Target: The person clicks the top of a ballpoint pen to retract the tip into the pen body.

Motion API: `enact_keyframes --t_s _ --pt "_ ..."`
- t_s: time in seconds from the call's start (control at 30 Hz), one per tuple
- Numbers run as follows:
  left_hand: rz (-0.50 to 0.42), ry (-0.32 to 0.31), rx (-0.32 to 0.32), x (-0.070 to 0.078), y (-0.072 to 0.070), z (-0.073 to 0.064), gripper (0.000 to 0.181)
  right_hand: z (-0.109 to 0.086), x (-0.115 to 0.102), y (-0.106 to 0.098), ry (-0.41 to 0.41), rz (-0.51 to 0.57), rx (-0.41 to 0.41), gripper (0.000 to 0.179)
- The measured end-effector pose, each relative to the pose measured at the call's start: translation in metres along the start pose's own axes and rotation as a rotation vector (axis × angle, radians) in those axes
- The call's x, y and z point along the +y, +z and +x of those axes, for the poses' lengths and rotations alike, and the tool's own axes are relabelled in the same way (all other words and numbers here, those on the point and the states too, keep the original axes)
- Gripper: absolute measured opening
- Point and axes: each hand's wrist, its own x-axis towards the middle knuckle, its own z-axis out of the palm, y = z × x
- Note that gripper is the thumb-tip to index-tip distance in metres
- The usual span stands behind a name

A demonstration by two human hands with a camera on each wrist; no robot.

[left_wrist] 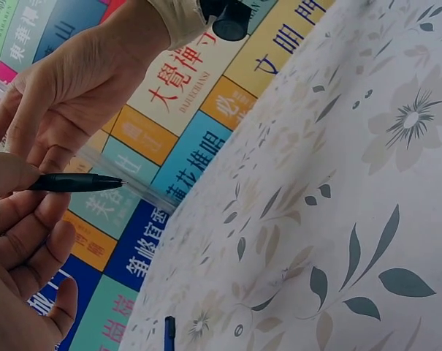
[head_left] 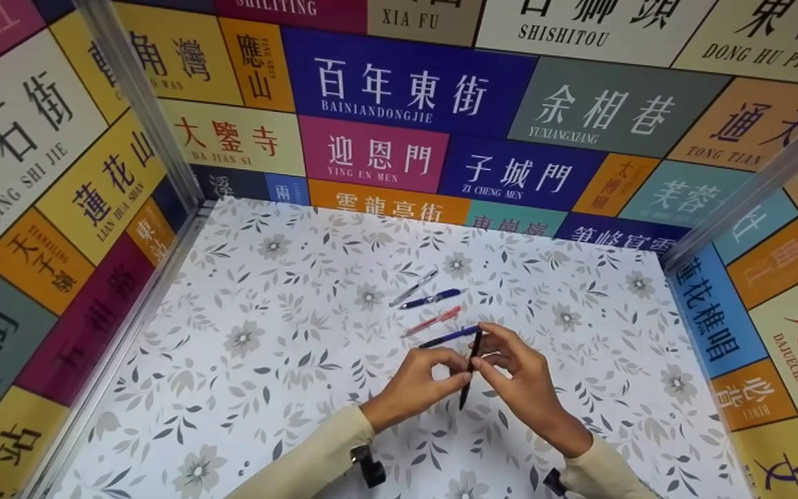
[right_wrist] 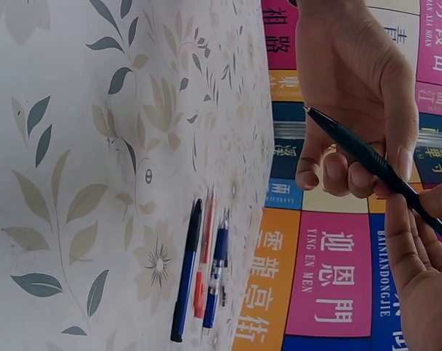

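A black pen [head_left: 465, 395] with a ribbed grip is held above the table between both hands. Thumb and fingers of the left hand [head_left: 416, 381] pinch it around its middle. The right hand [head_left: 524, 371] grips the upper part with thumb and fingertips. In the left wrist view the pen's thin metal point [left_wrist: 123, 182] sticks out bare. Seen from the right wrist, the pen [right_wrist: 356, 146] slants across the hands, its far end partly covered by fingers. Just beyond the hands lies a blue pen with a black end [head_left: 440, 338].
Farther back on the flower-patterned table [head_left: 288, 416] lie a red pen [head_left: 432, 321], a dark blue pen [head_left: 430, 299] and a clear pen [head_left: 413, 287], roughly side by side. Panels with coloured signs [head_left: 406, 83] enclose the table at the back and both sides.
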Motion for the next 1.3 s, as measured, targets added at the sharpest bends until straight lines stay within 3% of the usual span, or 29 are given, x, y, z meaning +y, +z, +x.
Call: enact_keyframes --t_s 0.37,0.9,1.3 --pt "0.014 -0.034 0.009 -0.0009 0.0002 0.0014 0.008 0.0003 0.0051 0.0017 0.009 0.011 -0.003 0.06" --pt "0.002 -0.029 0.02 -0.0028 0.0018 0.0014 0.006 0.0028 0.0027 0.0018 0.006 0.042 0.0 0.06" --pt "0.019 -0.044 0.034 -0.0013 -0.0004 -0.0003 0.005 0.0038 0.002 0.0032 0.047 0.034 -0.001 0.055"
